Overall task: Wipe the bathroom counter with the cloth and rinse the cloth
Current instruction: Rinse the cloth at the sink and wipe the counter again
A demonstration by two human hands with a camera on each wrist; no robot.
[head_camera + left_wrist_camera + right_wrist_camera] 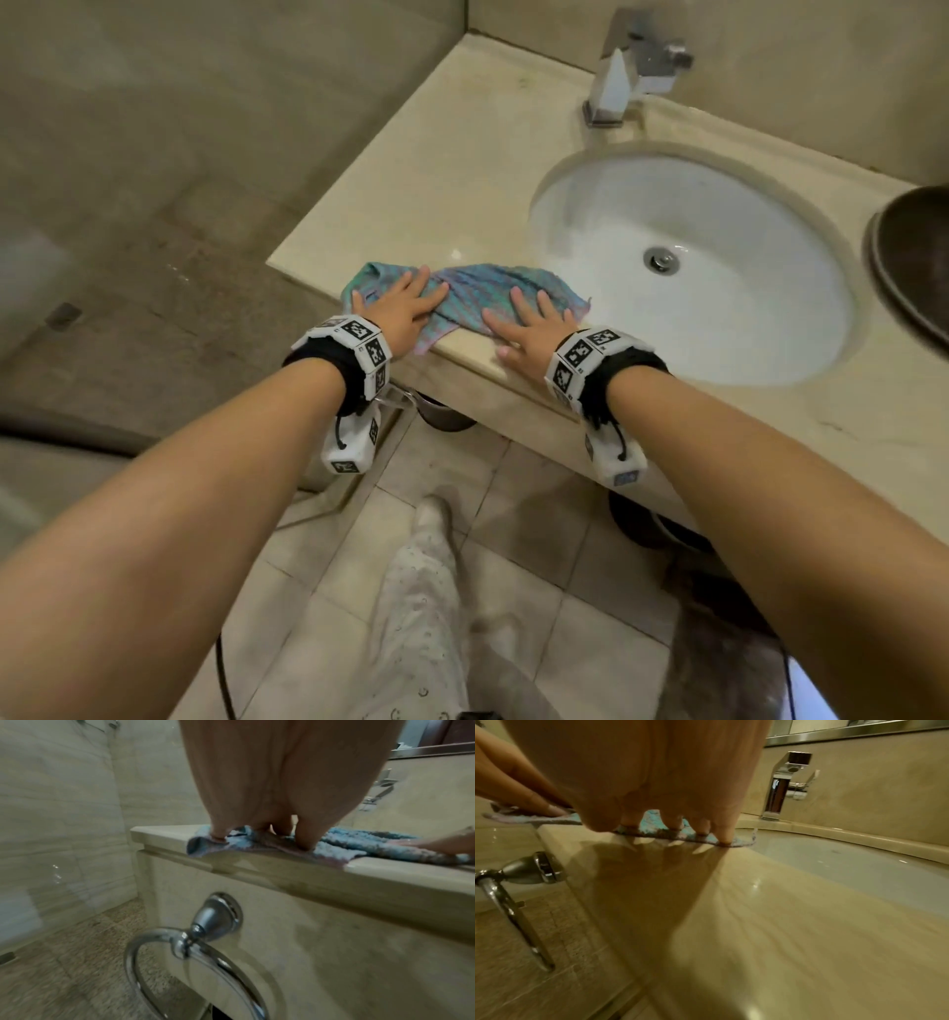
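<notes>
The cloth lies flat mid-frame under the left hand and right hand, fingers straight; both should press evenly across the worktop.

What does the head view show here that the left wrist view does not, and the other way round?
Only the head view shows the white sink basin with its drain, and the dark bowl at the right edge. Only the left wrist view shows the chrome towel ring on the counter's front panel. Both show the left hand and the right hand lying flat on the cloth at the counter edge, and the faucet.
</notes>
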